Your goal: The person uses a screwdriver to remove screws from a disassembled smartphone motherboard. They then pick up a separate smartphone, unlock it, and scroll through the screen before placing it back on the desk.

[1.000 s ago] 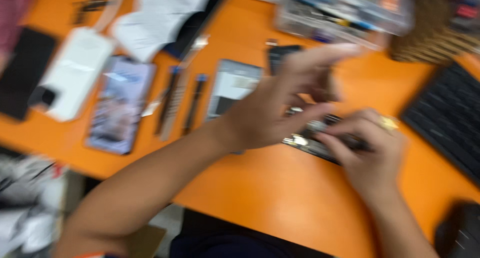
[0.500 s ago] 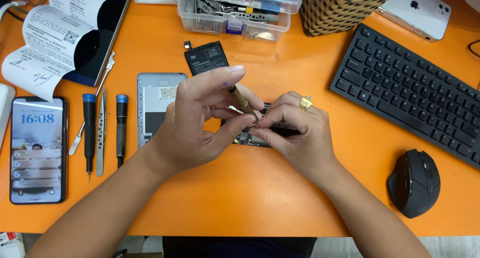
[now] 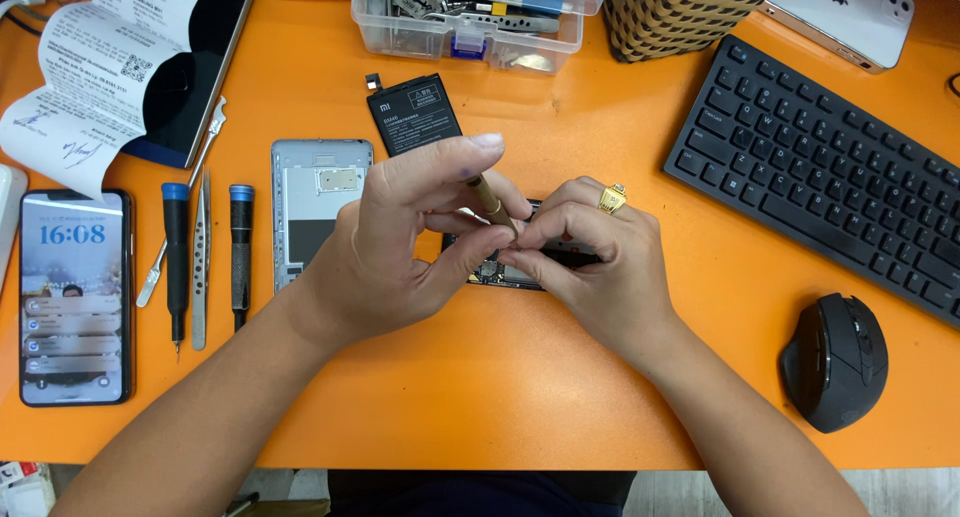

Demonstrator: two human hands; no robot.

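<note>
An opened dark phone body [image 3: 490,271] lies on the orange table [image 3: 500,397], mostly hidden under both hands. My left hand [image 3: 405,242] grips a thin tan-handled tool [image 3: 490,202] between thumb and fingers, its tip pointing down into the phone. My right hand [image 3: 595,262], with a gold ring, pinches at the same spot and rests on the phone. Just behind the hands lies a black flat battery [image 3: 413,113]. A grey phone back cover [image 3: 315,202] lies to the left.
Left of the cover lie two screwdrivers [image 3: 176,257] [image 3: 240,252] and tweezers [image 3: 200,262], then a lit phone [image 3: 72,297]. A paper receipt [image 3: 95,67], a clear parts box [image 3: 470,22], a woven basket [image 3: 680,12], a black keyboard [image 3: 830,167], a mouse [image 3: 835,357] and a white phone [image 3: 850,12] surround.
The view swung from a blurred tilt to a steady look down. Both hands stay on the phone body; the left hand now holds the tool more upright over it.
</note>
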